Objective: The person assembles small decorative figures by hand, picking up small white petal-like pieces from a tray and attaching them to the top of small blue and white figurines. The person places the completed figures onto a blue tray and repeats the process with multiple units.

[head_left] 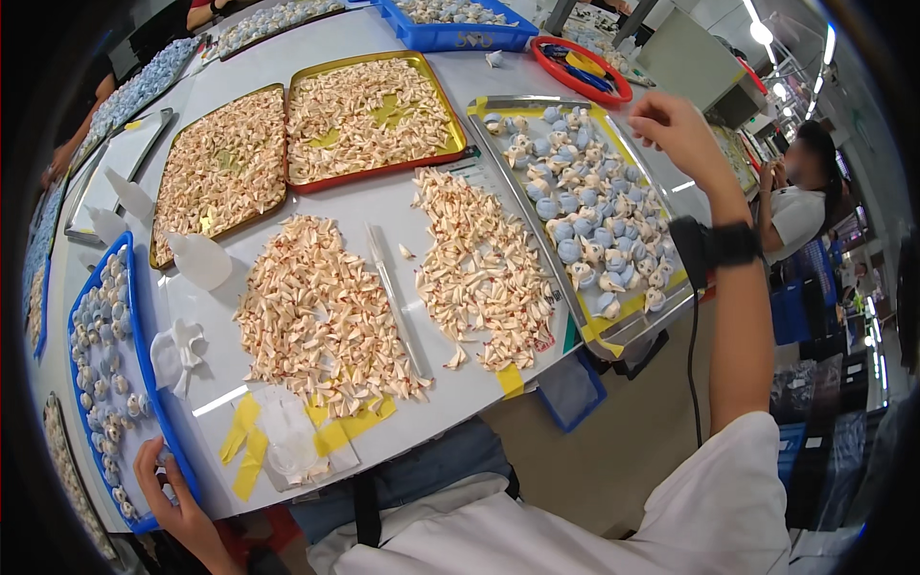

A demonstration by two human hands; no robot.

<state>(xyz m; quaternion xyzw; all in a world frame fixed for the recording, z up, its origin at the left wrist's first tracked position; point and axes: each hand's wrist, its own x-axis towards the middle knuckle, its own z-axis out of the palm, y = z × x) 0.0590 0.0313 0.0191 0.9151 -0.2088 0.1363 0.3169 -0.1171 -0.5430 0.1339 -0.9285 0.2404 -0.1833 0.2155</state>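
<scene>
My left hand (pixel 171 494) is at the near end of a blue tray (pixel 146 359) on the left. Its thumb and fingers curl round a small blue-and-cream piece (pixel 165 458), and similar rounded pieces lie in rows in that tray. Over the far right corner of a metal tray (pixel 508 182) hangs my right hand (pixel 676 134), fingers bent inward; whatever is between them, if anything, is hidden. Many blue-and-cream pieces (pixel 585 230) fill this metal tray. Between my hands, two heaps of small cream pointed pieces (pixel 316 316) with reddish tips lie on the table.
Two gold trays (pixel 422 67) of cream pieces stand behind the heaps. A slim knife-like tool (pixel 393 297) lies between the heaps. A white squeeze bottle (pixel 199 261), yellow tape (pixel 251 460), a red round basket (pixel 618 91) and a blue bin (pixel 460 36) surround them. Another person (pixel 800 192) is at right.
</scene>
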